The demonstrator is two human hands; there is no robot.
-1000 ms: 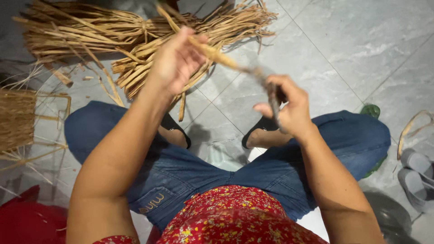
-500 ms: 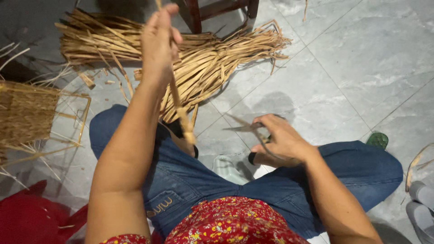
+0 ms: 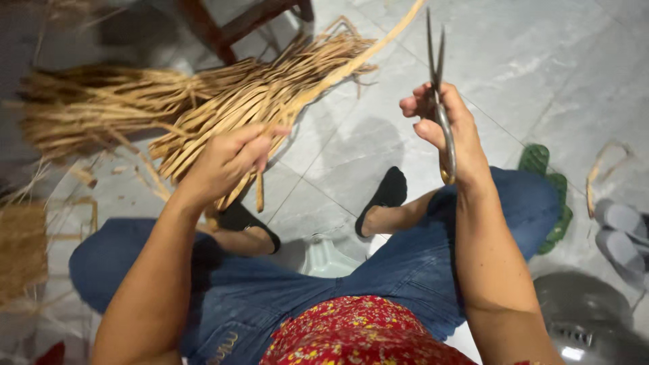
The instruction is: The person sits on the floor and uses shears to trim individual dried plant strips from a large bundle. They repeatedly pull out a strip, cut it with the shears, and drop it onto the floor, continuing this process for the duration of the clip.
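My left hand (image 3: 226, 162) grips a long tan straw strip (image 3: 351, 64) that slants up to the right, past the top of the view. In my right hand (image 3: 443, 128) is a pair of metal scissors (image 3: 436, 74), blades pointing up and slightly apart, just right of the strip. Behind my left hand a big bundle of dried straw strips (image 3: 169, 111) lies on the grey tiled floor. I sit with legs crossed in blue jeans (image 3: 399, 270), black socks showing.
A partly woven straw basket (image 3: 23, 250) sits at the left edge. Dark wooden furniture legs (image 3: 236, 20) stand at the top. A green sandal (image 3: 551, 196), grey slippers (image 3: 622, 230), a loose straw loop (image 3: 602, 169) and a dark helmet-like dome (image 3: 588, 324) lie right.
My left hand dropped from high up to the bundle's front, tilting the strip up to the right. My right hand rose from near my knee and turned the scissors upright.
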